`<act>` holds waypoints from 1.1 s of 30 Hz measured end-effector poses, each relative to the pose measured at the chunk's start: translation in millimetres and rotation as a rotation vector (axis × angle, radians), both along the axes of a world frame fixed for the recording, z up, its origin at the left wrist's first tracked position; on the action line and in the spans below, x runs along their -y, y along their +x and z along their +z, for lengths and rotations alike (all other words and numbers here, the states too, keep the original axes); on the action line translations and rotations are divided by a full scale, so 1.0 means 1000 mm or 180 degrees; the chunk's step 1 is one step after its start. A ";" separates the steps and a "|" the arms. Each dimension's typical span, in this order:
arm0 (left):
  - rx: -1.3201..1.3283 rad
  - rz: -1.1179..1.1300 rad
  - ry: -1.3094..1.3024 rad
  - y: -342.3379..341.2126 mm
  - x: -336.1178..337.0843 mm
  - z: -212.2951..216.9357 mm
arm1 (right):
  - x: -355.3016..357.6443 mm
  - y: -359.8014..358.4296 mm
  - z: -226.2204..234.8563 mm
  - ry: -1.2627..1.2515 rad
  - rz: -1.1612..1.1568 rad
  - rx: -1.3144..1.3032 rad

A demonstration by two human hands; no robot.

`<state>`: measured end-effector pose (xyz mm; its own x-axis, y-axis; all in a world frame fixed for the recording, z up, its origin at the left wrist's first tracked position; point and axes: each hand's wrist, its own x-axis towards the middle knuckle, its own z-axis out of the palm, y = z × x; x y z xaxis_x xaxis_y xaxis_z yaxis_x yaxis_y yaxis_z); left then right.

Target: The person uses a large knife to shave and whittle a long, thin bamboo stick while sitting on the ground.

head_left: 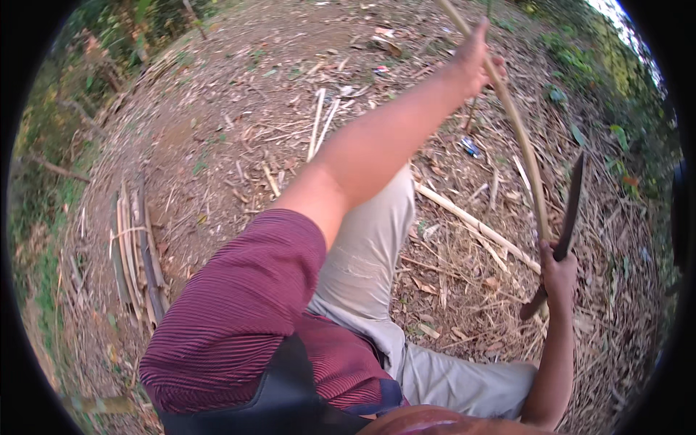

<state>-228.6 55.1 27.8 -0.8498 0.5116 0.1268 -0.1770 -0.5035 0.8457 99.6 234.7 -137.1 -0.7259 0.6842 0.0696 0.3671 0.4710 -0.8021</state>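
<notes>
A long, pale brown, slightly bent wooden pole [523, 138] runs from the top edge down to my right hand. My left hand [475, 64], its arm stretched far across to the upper right, is closed round the upper part of this pole, thumb pointing up along it. At the right, my right hand [558, 279] grips a machete [573, 206] by its handle, dark blade pointing up. The same hand also holds the pole's lower part, beside the blade. How its fingers wrap is partly hidden.
A tied bundle of split sticks [134, 243] lies at the left. A pale straight stick [478, 226] lies beyond my bent legs, and two thin pale strips [317, 125] farther off. Dry leaves and wood shavings cover the sloping ground [210, 101]. Green bushes [602, 80] edge the right.
</notes>
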 end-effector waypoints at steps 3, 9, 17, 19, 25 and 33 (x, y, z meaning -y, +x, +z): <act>0.0814 -0.0090 0.0840 0.017 -0.003 0.019 | 0.004 -0.001 0.003 -0.0368 0.0044 0.0171; 0.0172 -0.0536 0.1078 -0.012 -0.005 0.004 | 0.018 -0.010 0.016 -0.0886 0.0039 0.0629; -0.0536 -0.0799 0.0668 0.021 -0.012 -0.003 | -0.004 -0.004 -0.021 -0.1553 0.0339 0.1140; -0.0473 -0.0883 0.0593 0.034 -0.012 -0.003 | -0.004 -0.003 -0.022 -0.1722 0.0308 0.1201; -0.0641 -0.0718 0.0609 0.037 -0.010 0.007 | -0.011 -0.002 -0.027 -0.1689 0.0310 0.1376; -0.0979 0.0367 0.1137 0.030 0.002 0.034 | -0.014 -0.003 -0.021 -0.1651 0.0611 0.1971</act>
